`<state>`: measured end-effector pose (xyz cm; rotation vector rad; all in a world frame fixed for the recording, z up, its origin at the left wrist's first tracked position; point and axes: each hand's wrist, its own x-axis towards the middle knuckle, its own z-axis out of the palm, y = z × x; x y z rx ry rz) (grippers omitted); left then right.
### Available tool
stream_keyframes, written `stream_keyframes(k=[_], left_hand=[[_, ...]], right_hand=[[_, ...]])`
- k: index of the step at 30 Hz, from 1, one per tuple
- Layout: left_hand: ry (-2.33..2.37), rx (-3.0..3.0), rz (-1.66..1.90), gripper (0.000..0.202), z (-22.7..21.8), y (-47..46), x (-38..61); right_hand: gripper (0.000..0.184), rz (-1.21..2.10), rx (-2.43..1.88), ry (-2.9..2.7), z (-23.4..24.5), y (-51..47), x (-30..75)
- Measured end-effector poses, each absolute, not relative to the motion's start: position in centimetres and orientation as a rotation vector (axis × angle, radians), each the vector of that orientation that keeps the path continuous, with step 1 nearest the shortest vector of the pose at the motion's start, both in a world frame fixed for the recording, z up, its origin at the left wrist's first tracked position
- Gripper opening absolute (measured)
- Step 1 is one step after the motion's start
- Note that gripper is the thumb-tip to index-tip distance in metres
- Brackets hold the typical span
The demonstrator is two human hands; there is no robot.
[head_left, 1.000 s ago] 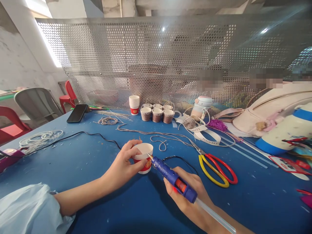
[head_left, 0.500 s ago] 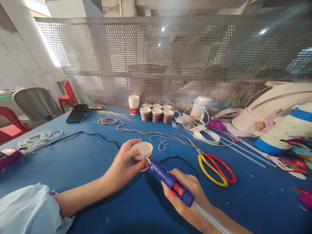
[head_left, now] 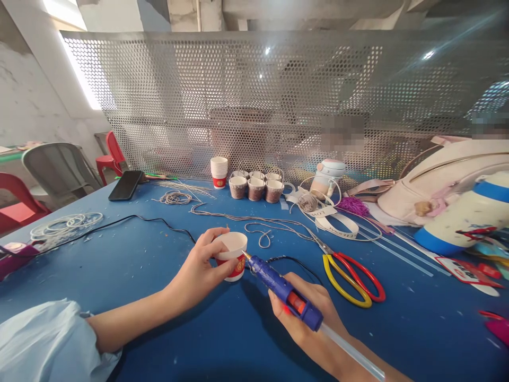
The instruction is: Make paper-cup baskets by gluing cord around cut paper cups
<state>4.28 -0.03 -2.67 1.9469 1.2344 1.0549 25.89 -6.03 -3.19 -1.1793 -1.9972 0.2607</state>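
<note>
My left hand grips a red and white paper cup by its side, fingers over the rim and thumb across the front. The cup stands on the blue table, its mouth facing up. In my right hand is a blue glue gun, with a clear glue stick sticking out of its back end. The gun's brass nozzle is right by the cup's right side, just under the rim; whether it touches I cannot tell. Grey-brown cord lies behind the cup.
Red and yellow-handled scissors lie at the right. Further back stand a stack of paper cups, several cord-wrapped cups and a bottle. A phone lies back left; a black cable crosses the table. A bag sits at right.
The glue gun and my right hand have shifted slightly to the right, and the nozzle has moved from the cup's front rim to its right side. My left hand still holds the cup.
</note>
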Motion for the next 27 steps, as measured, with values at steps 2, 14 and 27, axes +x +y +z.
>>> stream_keyframes(k=[2,14,27], left_hand=[[1.223,1.944,1.056,0.017,-2.64,-0.05,4.32],[1.243,1.964,1.070,0.019,-2.72,-0.01,4.49],[1.183,1.909,1.080,0.020,-2.50,-0.15,4.68]], right_hand=[[0.024,0.247,-1.172,-1.992,-3.20,-5.91,25.82],[0.023,0.254,-1.173,-2.025,-3.31,-6.21,25.76],[0.021,0.258,-1.171,-2.013,-3.45,-6.00,25.47]])
